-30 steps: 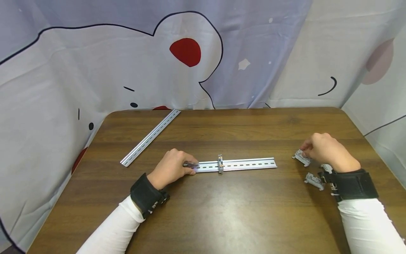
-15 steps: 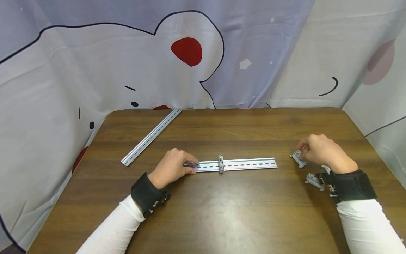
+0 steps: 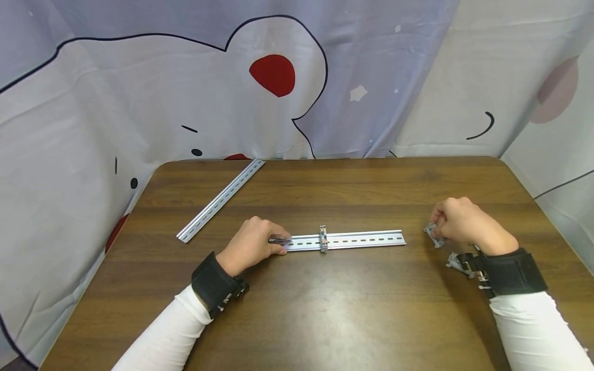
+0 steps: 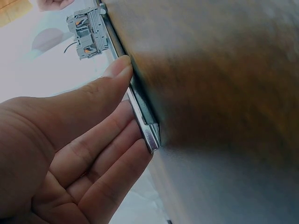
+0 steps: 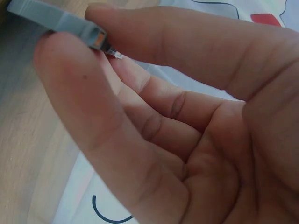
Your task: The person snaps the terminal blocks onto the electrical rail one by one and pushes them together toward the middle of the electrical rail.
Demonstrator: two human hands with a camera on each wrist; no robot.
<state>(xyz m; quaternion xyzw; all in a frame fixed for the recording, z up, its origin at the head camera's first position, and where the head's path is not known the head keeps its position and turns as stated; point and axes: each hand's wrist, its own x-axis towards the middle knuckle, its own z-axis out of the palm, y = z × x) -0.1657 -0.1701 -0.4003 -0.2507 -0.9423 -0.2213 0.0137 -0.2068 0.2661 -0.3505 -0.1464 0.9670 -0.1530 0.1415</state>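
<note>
My left hand [image 3: 254, 243] grips the left end of a slotted metal DIN rail [image 3: 366, 240] lying across the middle of the table, thumb on the near edge and fingers on the far one. A grey terminal block [image 4: 87, 33] with orange parts is mounted across that rail, just right of the hand. At the right, my right hand [image 3: 466, 226] pinches another grey terminal block [image 5: 60, 21] between thumb and index finger. In the head view the fingers partly cover this block. Below the right wrist lies one more terminal block [image 3: 458, 264], partly hidden by the wristband.
A second DIN rail [image 3: 220, 201] lies slanted at the back left, reaching the far table edge. The brown wooden table [image 3: 325, 319] backs onto a printed curtain [image 3: 185, 93]. Part of a further grey piece peeks out beneath the right wrist.
My right hand has shifted slightly left, turning the pinched terminal block to a steeper angle. The left hand and the rail it grips stay in place.
</note>
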